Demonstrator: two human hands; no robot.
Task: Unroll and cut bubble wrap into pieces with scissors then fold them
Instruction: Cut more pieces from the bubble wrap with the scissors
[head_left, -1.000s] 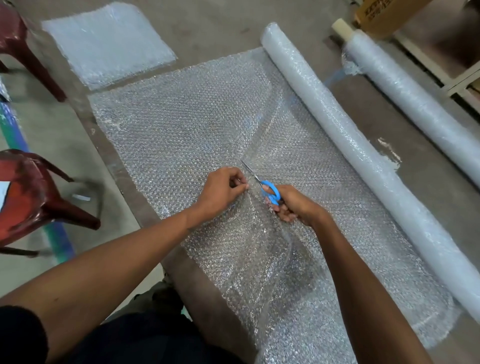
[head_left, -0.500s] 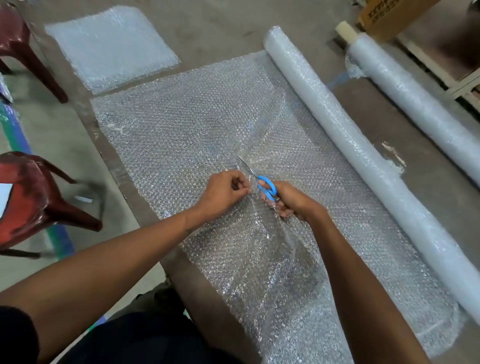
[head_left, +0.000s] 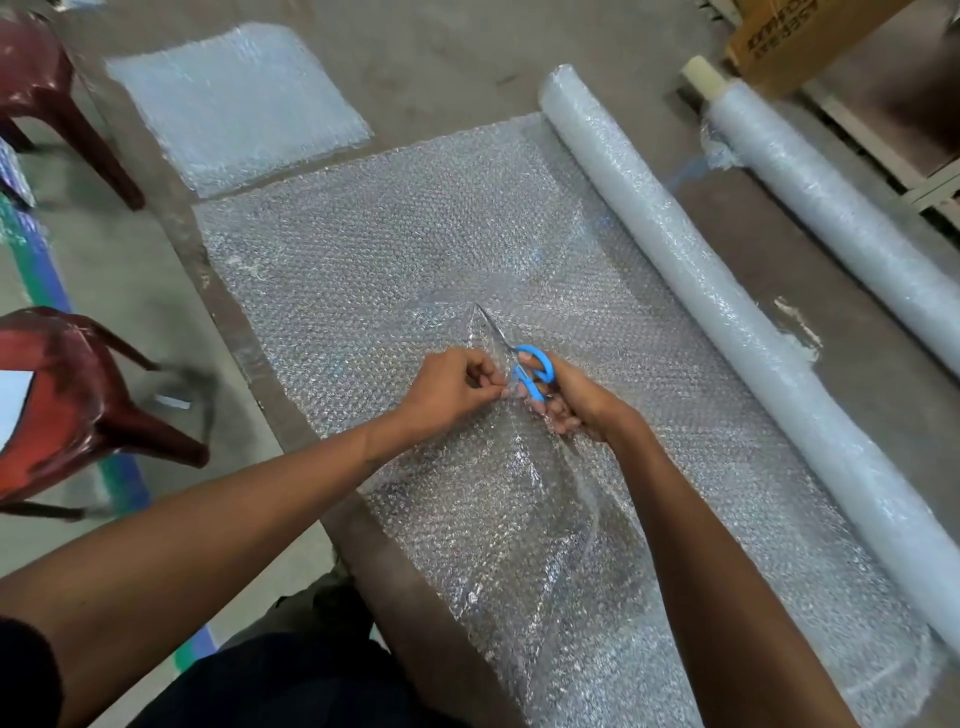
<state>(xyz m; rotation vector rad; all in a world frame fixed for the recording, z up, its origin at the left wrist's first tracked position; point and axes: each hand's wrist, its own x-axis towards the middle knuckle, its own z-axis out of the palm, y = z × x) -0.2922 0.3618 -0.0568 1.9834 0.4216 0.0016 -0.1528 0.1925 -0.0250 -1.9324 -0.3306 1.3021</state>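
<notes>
Head view — right hand fingers grasping blue scissors, left hand fingers pinching the bubble wrap sheet beside the blades.

Glossy plastic bubble wrap

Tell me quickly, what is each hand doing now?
Left hand: pinches the bubble wrap beside the cut.
Right hand: holds the blue scissors, cutting.
</notes>
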